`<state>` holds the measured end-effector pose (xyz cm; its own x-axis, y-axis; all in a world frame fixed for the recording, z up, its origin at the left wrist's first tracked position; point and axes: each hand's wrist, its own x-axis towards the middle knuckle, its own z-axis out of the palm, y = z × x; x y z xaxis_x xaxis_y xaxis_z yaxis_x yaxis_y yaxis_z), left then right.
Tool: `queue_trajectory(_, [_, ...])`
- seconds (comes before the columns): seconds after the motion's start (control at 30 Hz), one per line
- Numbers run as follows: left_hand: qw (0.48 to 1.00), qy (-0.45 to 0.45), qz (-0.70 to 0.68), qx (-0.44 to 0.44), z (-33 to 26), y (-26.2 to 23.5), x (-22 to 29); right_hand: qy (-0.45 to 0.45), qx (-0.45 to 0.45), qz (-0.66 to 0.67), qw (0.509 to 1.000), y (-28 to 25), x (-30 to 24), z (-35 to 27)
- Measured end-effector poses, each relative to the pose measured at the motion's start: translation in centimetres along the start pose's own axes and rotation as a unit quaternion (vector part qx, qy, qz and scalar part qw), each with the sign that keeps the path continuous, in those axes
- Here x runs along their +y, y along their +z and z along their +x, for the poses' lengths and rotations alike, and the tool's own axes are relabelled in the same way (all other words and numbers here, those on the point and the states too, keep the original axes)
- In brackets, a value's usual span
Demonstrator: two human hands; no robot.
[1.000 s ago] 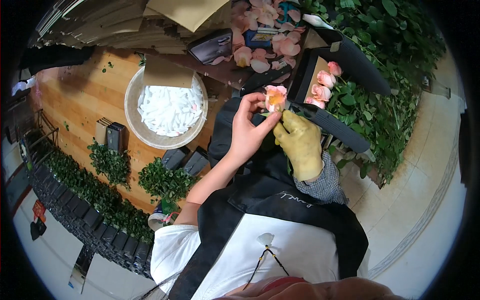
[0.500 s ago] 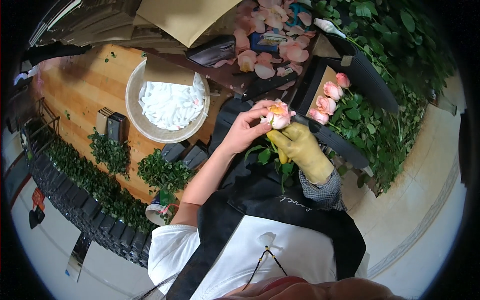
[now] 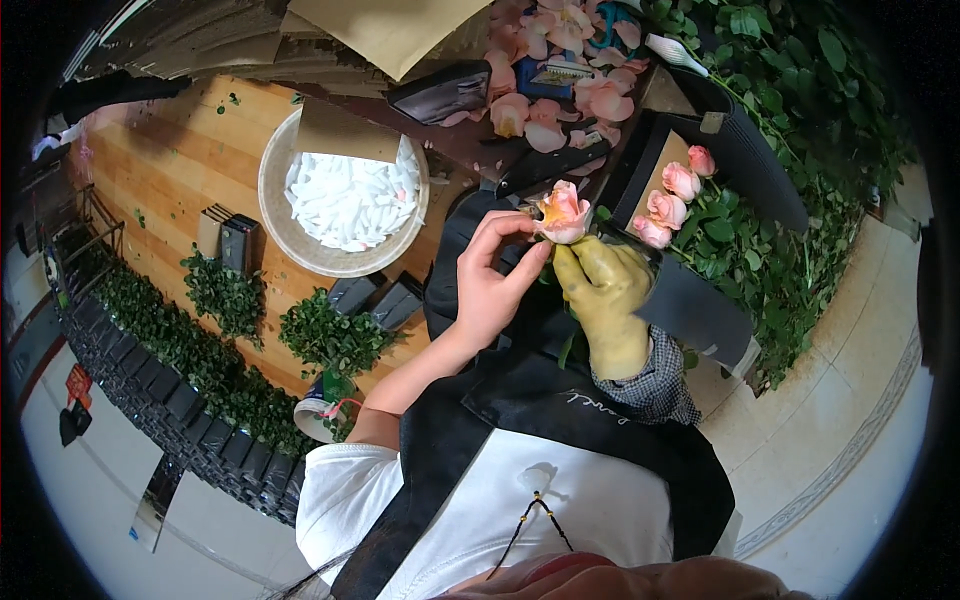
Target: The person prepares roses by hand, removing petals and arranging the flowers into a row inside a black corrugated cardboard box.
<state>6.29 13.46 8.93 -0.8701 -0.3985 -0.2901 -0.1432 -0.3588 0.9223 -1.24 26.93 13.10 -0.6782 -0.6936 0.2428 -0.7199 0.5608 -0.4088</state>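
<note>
brown paper bag (image 3: 395, 30) at top, flat | tan card (image 3: 345, 132) square, over white-filled bowl (image 3: 290, 235) rim; black box (image 3: 735, 150) right, open, pink roses inside

Rose stem (image 3: 566, 350) hidden (mostly) behind gloved right hand (image 3: 605, 300).

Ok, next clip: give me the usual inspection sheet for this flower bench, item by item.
Surface: wooden bench top, dark strip at its far edge.
Job's things: peach rose, its bloom pinched by the left hand; the right hand, in a yellow glove, grips below the bloom.
Clutter: loose petals; round bowl of white pieces; pink roses in a dark box; leaf clumps.
Grippers: both hands closed on the rose.
Cables: nothing seen.
Surroundings: heap of green leaves, pale tiled floor.
</note>
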Motion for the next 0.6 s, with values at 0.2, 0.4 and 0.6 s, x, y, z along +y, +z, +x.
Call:
queue_trajectory(0.2, [0.999, 0.027, -0.038, 0.026, -0.5, -0.2, -0.2, 0.047, 0.019, -0.046, 0.998, 0.1, -2.3, 0.7])
queue_trajectory(0.4, [0.997, 0.078, -0.008, -0.018, -0.2, -1.3, 0.2, 0.041, -0.016, -0.018, 0.999, -0.3, -2.7, 0.0])
queue_trajectory(0.6, [0.991, 0.106, 0.062, -0.050, 0.0, -2.4, 0.2, 0.221, -0.100, 0.260, 0.935, -1.1, -2.9, 0.2])
